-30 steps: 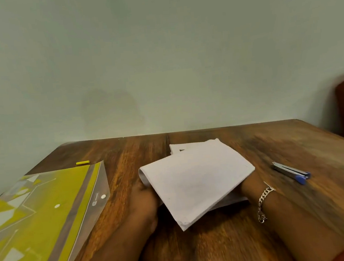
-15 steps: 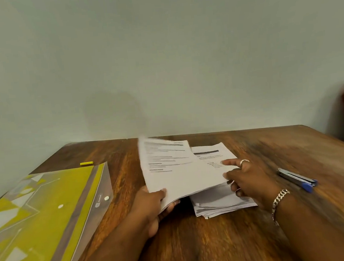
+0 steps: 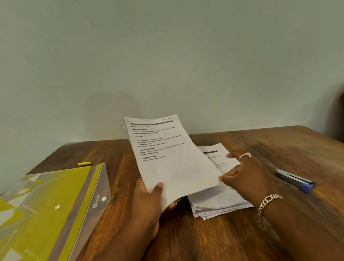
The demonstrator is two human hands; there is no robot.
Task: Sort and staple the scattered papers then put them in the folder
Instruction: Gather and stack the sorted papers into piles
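At frame centre, the left hand (image 3: 150,203) pinches the lower corner of a thin printed sheaf (image 3: 169,157), raised and bowing limply. The right hand (image 3: 243,176), fingers relaxed, touches its edge above the paper stack (image 3: 219,203). Light, floppy sheets likely need support near an edge. Stapler (image 3: 295,180) right; yellow folder (image 3: 39,214) lower left.

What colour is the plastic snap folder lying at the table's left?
Yellow with pale geometric shapes, head view.
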